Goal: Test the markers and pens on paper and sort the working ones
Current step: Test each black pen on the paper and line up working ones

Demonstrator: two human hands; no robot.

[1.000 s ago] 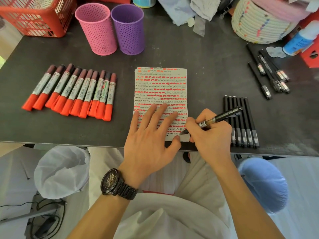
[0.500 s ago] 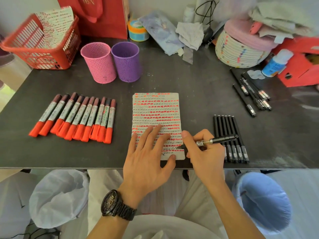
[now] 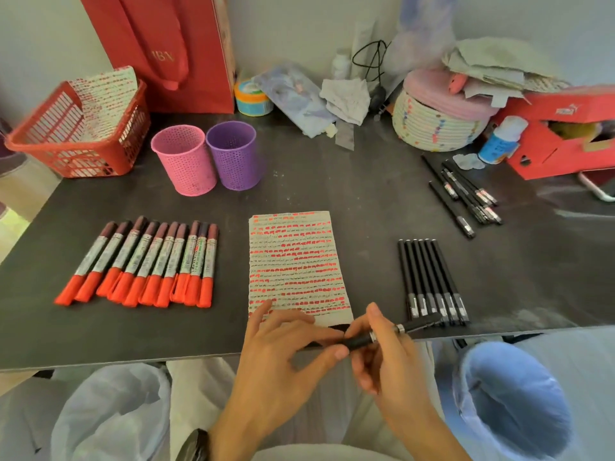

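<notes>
The black pen (image 3: 392, 331) hovers over the worktop's (image 3: 332, 181) near edge just below the paper (image 3: 296, 261), the right hand's (image 3: 389, 361) fingers (image 3: 377, 316) pinching its barrel and the left hand's (image 3: 283, 364) fingers (image 3: 316, 331) its tip end, long axis pointing rightward at the row of black pens (image 3: 432, 281) (the right hand's side).

left hand (image 3: 276, 357): bare, dark wristwatch (image 3: 194, 446) at wrist | right hand (image 3: 391, 357): bare | clothing (image 3: 196, 390): pale off-white
</notes>
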